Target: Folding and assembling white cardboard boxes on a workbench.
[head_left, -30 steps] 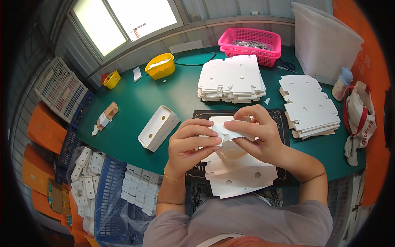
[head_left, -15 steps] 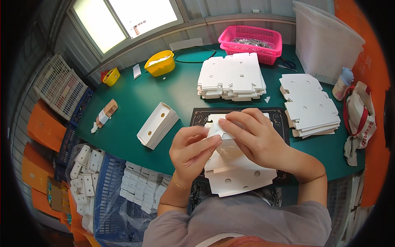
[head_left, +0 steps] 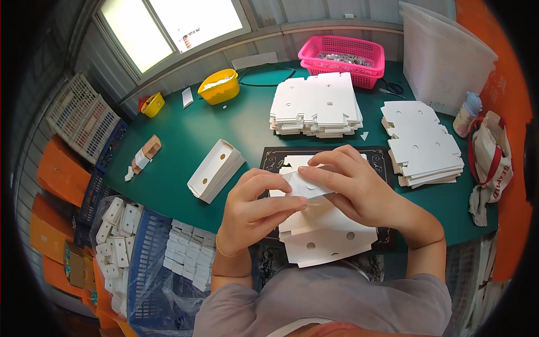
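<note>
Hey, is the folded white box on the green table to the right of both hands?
No, the folded white box lies on the green table, to the left of the left hand.

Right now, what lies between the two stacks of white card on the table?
A small white scrap lies on the green table between the left stack and right stack, seen in the head view.
</note>
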A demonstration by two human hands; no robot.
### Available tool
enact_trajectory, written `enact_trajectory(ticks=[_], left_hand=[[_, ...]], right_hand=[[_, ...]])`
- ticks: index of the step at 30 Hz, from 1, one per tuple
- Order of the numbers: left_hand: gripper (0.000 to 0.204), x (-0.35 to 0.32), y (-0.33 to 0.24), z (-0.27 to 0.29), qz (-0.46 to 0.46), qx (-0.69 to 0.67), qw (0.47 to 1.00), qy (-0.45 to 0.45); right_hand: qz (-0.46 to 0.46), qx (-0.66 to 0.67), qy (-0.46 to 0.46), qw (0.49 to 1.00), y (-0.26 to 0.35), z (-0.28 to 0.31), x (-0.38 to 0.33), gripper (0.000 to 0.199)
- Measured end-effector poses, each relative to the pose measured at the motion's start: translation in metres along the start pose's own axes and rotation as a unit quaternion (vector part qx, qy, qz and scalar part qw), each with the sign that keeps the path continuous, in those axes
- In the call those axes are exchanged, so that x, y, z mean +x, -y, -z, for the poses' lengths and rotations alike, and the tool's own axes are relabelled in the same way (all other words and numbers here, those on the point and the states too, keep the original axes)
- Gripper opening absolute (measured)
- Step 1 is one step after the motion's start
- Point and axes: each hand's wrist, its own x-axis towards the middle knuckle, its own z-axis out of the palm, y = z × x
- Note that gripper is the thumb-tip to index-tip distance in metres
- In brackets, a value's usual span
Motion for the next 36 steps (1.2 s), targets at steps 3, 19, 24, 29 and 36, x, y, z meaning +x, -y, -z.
enact_trajectory(ticks=[3,19,24,29,36], left_hand=[[0.027,-0.003,-0.001,-0.004,0.019,-0.024,1.0,-0.002],[0.027,-0.003,-0.002,-0.007,-0.006,-0.021,1.0,-0.003],[0.028,-0.001,-0.005,-0.004,-0.015,-0.002,1.0,0.013],[0.024,-0.005,-0.004,-0.012,-0.009,-0.018,0.999,-0.027],[0.026,-0.011,0.0,-0.015,-0.002,-0.035,0.998,-0.052]], right_hand=[[0.011,-0.035,-0.022,0.999,0.001,-0.006,-0.003,0.058],[0.021,-0.087,-0.013,0.996,0.006,-0.012,-0.002,0.059],[0.014,0.008,-0.012,1.0,0.003,-0.005,0.0,0.06],[0.013,-0.052,-0.05,0.997,0.009,-0.016,-0.002,0.061],[0.046,-0.084,0.007,0.995,0.002,-0.007,0.001,0.062]])
